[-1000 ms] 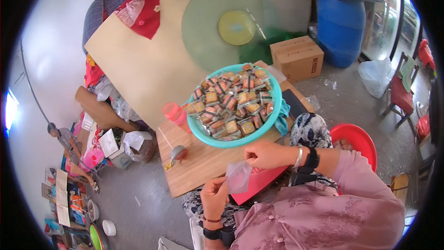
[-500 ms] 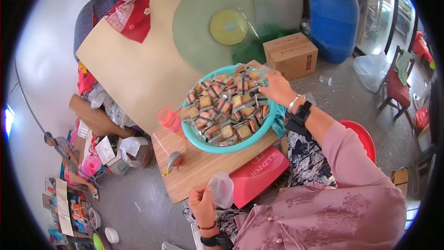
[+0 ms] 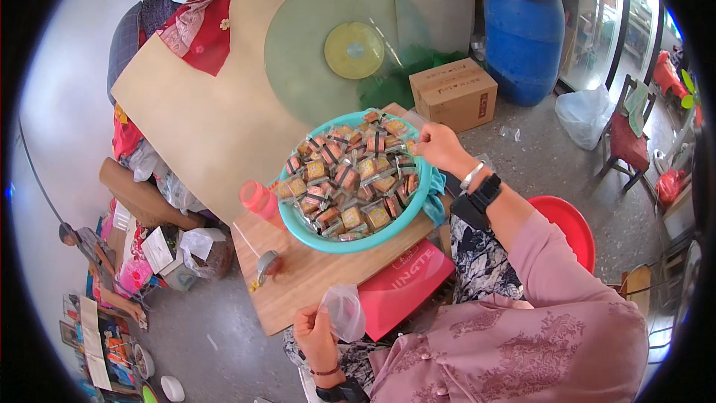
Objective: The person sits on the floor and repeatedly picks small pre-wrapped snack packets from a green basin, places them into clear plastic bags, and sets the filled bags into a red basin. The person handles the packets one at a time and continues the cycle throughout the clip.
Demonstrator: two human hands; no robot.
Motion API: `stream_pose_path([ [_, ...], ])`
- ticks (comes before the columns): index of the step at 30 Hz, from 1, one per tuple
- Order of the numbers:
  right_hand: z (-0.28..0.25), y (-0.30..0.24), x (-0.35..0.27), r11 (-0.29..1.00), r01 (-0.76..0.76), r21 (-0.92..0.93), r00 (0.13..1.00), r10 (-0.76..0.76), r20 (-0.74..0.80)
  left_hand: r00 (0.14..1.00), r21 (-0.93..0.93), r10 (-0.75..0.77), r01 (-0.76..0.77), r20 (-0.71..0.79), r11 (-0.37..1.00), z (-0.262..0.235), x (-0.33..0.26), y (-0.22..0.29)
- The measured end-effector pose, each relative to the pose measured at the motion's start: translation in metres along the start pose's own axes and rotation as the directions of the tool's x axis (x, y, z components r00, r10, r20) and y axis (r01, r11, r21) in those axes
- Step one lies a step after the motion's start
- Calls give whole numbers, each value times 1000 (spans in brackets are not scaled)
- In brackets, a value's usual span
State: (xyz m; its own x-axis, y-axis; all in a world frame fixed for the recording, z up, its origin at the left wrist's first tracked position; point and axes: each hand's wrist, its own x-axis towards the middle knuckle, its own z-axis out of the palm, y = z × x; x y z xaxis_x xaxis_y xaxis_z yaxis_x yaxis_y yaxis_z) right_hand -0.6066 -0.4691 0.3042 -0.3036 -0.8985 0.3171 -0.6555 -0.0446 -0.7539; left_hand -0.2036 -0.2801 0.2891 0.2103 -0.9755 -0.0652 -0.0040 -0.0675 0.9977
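Note:
A turquoise basin (image 3: 406, 213) heaped with small clear-wrapped cakes (image 3: 354, 179) stands on a wooden board. My right hand (image 3: 441, 148) is at the basin's right rim, fingers bent together beside the packets. Whether a packet is between the fingertips is hidden. Low in front of the board, my left hand (image 3: 315, 330) pinches a small translucent plastic bag (image 3: 346, 313) by its edge. No cakes show inside it.
The wooden board (image 3: 280, 295) also carries a pink plastic jar (image 3: 257, 198) and a small metal strainer (image 3: 267, 263). A red box (image 3: 409, 283) is below the board's front edge. A red basin (image 3: 570, 227) stands at my right. A cardboard box (image 3: 455, 97) and blue barrel (image 3: 524, 41) are behind.
The whole view has shifted slightly, moving the scene a little left. My right hand remains at the basin's right rim, and my left hand still holds the bag, which has changed shape a little.

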Motion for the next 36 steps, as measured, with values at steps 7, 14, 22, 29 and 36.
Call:
stream_pose_path([
  [7, -28, -18, -44, 738, -336, 586, 928, 154, 338, 1000, -12, -3, 3, 3, 1000, 6, -3, 0],
  [14, -29, -44, -82, 596, -401, 696, 887, 62, 458, 999, -3, 23, -23, 24, 1000, 10, -8, 3],
  [22, -15, -74, -124, 589, -494, 640, 773, -39, 633, 978, 167, 200, -187, -63, 968, 4, -3, 7],
  [29, 5, -100, -158, 596, -535, 599, 626, -196, 755, 903, 427, 427, -369, -46, 825, 20, -7, 13],
  [36, 42, -94, -182, 718, -548, 430, 522, -108, 846, 924, 413, 380, -359, 34, 837, 45, -8, -8],
])
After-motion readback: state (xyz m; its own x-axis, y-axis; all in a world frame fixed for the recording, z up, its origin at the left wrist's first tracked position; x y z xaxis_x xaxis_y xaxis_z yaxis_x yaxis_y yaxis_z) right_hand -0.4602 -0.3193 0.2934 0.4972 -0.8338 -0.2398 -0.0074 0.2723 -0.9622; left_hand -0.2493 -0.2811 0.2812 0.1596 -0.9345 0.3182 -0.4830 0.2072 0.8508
